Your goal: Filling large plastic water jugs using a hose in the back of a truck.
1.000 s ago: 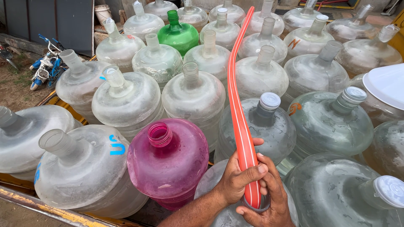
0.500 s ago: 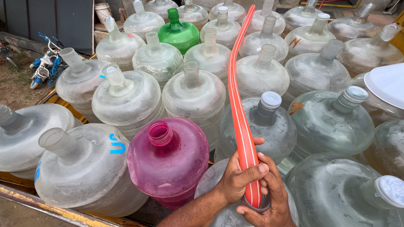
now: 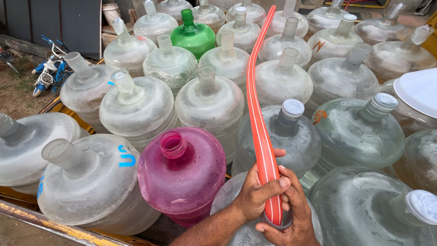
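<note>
Nothing has shifted: left hand (image 3: 259, 196) and right hand (image 3: 291, 218) still clasp the orange hose (image 3: 260, 132) in the jug's mouth (image 3: 278, 221).

Water jugs serve as the only packages here. Just left of the fingers (image 3: 268, 184) stands a pink jug (image 3: 182, 171), round-bodied with an open neck. Farther left lies a cloudy clear jug (image 3: 88, 180) with blue painted marks on its shoulder. Right above the fingers is a clear jug with a white cap (image 3: 291, 132); right of it, another capped jug (image 3: 359, 132) bears an orange mark. Far beyond the fingers stands a green jug (image 3: 193, 36) among clear ones
</note>
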